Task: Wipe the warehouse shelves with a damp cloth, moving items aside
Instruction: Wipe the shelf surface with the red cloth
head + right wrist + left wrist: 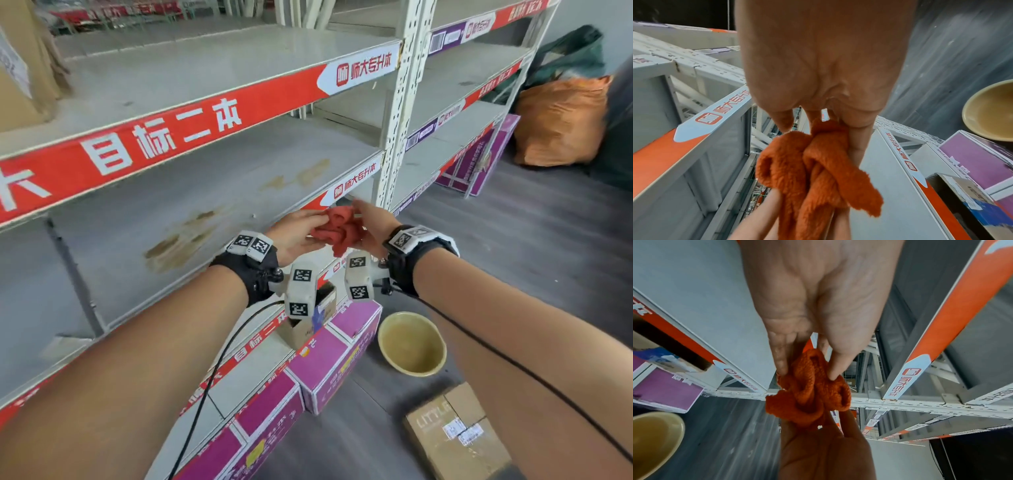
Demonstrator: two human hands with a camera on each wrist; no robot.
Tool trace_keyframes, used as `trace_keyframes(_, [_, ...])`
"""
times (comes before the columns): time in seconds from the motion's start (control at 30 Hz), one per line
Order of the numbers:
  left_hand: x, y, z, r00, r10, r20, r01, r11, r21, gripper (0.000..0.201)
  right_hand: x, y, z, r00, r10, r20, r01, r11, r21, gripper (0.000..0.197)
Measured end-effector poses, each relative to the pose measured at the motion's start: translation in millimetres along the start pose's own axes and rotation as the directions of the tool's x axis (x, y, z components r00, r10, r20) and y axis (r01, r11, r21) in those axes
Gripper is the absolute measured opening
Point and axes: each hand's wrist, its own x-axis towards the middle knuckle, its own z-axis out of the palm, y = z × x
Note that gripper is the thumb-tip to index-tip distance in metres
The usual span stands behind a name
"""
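Observation:
A bunched, twisted orange-red cloth (337, 229) hangs in the air just in front of the middle shelf's front edge. My left hand (310, 229) pinches it from the left and my right hand (359, 222) grips it from the right. In the left wrist view my left hand (807, 373) has thumb and fingers curled onto the cloth (807, 395). The right wrist view shows my right hand (821, 139) holding the cloth (813, 170) against its fingers. The grey middle shelf (102, 274) bears brown stains (178, 240).
A yellow basin (411, 344) stands on the floor below my hands. Purple boxes (329, 356) and a small open carton (308, 325) sit at the bottom shelf. A cardboard box (455, 431) lies on the floor, an orange bag (558, 120) at far right. A white upright (397, 113) divides the shelf bays.

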Motion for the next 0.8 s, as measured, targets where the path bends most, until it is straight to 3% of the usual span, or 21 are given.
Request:
trace_keyframes(0.07, [1, 2, -11, 0.999, 0.011, -0.034, -0.011, 1.0, 0.001, 0.006, 1, -3, 6, 0.994, -0.02, 0.104, 0.023, 0.999, -0.03, 0.039])
trace_keyframes(0.13, [2, 4, -18, 0.994, 0.021, -0.103, -0.018, 0.999, 0.027, 0.011, 6, -4, 12, 0.975, -0.04, 0.216, 0.058, 0.995, -0.08, 0.035])
trace_keyframes(0.23, [11, 7, -27, 0.969, 0.056, -0.239, -0.029, 0.993, 0.115, 0.019, 12, -7, 18, 0.975, -0.066, 0.211, 0.093, 0.988, -0.122, 0.025])
trace_keyframes(0.33, [33, 9, -41, 0.914, 0.104, -0.393, -0.02, 0.977, 0.211, 0.046, 23, -10, 16, 0.983, -0.068, 0.17, 0.105, 0.969, -0.223, 0.048])
trace_keyframes(0.43, [58, 11, -53, 0.865, 0.103, -0.491, -0.021, 0.985, 0.169, 0.059, 32, -16, 11, 0.99, -0.047, 0.136, 0.087, 0.948, -0.307, 0.068])
trace_keyframes(0.53, [43, 32, -46, 0.842, 0.173, -0.511, -0.071, 0.975, 0.213, 0.052, 44, -24, 3, 0.986, -0.128, 0.112, 0.165, 0.876, -0.453, 0.047])
trace_keyframes(0.6, [40, 42, -44, 0.836, 0.217, -0.504, -0.094, 0.962, 0.258, 0.046, 52, -29, -5, 0.973, -0.231, 0.005, 0.189, 0.786, -0.589, 0.032])
trace_keyframes(0.67, [43, 47, -43, 0.862, 0.214, -0.46, -0.11, 0.964, 0.243, 0.047, 59, -37, -11, 0.96, -0.274, -0.052, 0.176, 0.739, -0.65, 0.029])
trace_keyframes(0.73, [50, 46, -39, 0.887, 0.219, -0.406, -0.148, 0.969, 0.199, 0.039, 67, -46, -14, 0.957, -0.281, -0.077, 0.165, 0.74, -0.652, 0.033])
trace_keyframes(0.8, [57, 48, -33, 0.879, 0.259, -0.4, -0.172, 0.955, 0.241, 0.021, 75, -51, -14, 0.957, -0.28, -0.075, 0.191, 0.803, -0.564, 0.028])
